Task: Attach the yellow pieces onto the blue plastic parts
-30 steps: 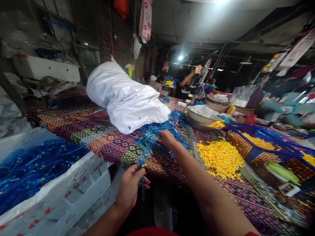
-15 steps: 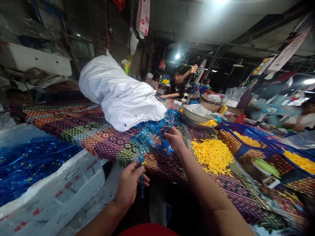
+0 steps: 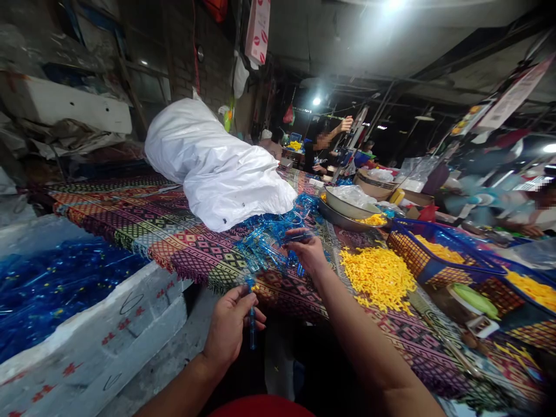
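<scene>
Near the table's front edge, my left hand [image 3: 230, 321] is closed around a clear blue plastic tube [image 3: 252, 335], held roughly upright. A bit of yellow shows at the tube's upper end, by my thumb. My right hand [image 3: 311, 253] is over the heap of clear blue plastic tubes [image 3: 263, 248], pinching another blue tube [image 3: 297, 236] that lies nearly level between thumb and fingers. To the right of that hand lies a pile of small yellow plastic pieces [image 3: 377, 278] on the patterned cloth [image 3: 186, 255].
A large white sack [image 3: 234, 168] rests behind the tubes. At left, a foam box [image 3: 130, 324] holds many blue tubes. Metal bowls [image 3: 343, 217] and blue baskets [image 3: 403, 246] with yellow pieces stand at right. A co-worker [image 3: 319, 153] sits across the table.
My right hand has turned slightly, and the tube in its fingers now shows more plainly, lying level. The left hand keeps its hold. The co-worker's lower arm has drawn in from the table.
</scene>
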Motion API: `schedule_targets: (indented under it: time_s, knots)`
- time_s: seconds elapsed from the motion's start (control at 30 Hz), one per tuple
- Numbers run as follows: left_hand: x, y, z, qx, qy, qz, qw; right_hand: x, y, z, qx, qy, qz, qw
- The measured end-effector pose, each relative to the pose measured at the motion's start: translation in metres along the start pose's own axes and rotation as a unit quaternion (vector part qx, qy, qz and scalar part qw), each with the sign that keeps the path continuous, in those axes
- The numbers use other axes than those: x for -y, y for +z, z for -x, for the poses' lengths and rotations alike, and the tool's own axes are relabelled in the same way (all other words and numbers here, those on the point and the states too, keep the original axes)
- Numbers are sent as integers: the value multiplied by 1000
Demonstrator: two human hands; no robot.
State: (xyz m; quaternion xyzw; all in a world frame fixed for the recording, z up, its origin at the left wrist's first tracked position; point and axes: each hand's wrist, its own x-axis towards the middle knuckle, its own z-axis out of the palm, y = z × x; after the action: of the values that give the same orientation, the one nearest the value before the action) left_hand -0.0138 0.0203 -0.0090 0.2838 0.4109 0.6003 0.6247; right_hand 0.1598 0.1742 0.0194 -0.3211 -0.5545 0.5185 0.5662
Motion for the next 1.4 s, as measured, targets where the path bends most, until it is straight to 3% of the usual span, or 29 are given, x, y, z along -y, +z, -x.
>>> schedule_targets:
  time_s: [0.07, 0.17, 0.3, 0.4, 0.47, 0.57, 0.67, 0.83, 0.9, 0.97, 1.0, 1.03, 1.1, 1.17, 1.4]
  knots:
    - [-2, -2, -2, -3, 1, 10, 1000, 3, 6, 19, 8, -67, 108, 992]
    - [-6, -4, -3, -20, 7, 18, 1000, 5, 10, 54, 82, -192, 341, 916]
    - [-7, -4, -3, -27, 8, 19, 999, 8, -1, 87, 266, -223, 498, 795]
    - [-5, -2, 0, -11, 9, 13, 1000, 9, -11, 94, 332, -217, 533, 748]
    - [-4, 0, 2, -4, 11, 12, 1000, 9, -13, 94, 324, -199, 542, 749]
    - [-4, 2, 3, -4, 9, 14, 1000, 8, -3, 93, 209, -128, 600, 761]
    - [-4, 3, 5, -3, 7, 11, 1000, 6, 15, 87, 135, -36, 660, 738]
    - [-10, 5, 10, -1, 17, 5, 1000, 5, 26, 78, 110, 18, 621, 776]
    - [-13, 6, 13, 0, 23, 4, 1000, 6, 24, 82, 88, 21, 522, 848]
    - [-14, 9, 15, 10, 26, 2, 1000, 10, 23, 93, 48, 47, 302, 951]
    - [-15, 11, 16, 19, 28, -3, 999, 12, 24, 100, 28, 68, 170, 983]
    - [-15, 14, 17, 30, 30, -11, 999, 15, 27, 107, 16, 89, 59, 994]
    - [-14, 19, 19, 52, 37, -34, 997, 21, 33, 120, 18, 120, -67, 990]
    - [-13, 24, 21, 71, 47, -58, 995, 26, 40, 128, 28, 131, -119, 984]
    - [-10, 33, 27, 86, 63, -110, 988, 32, 40, 137, 3, 135, -154, 979]
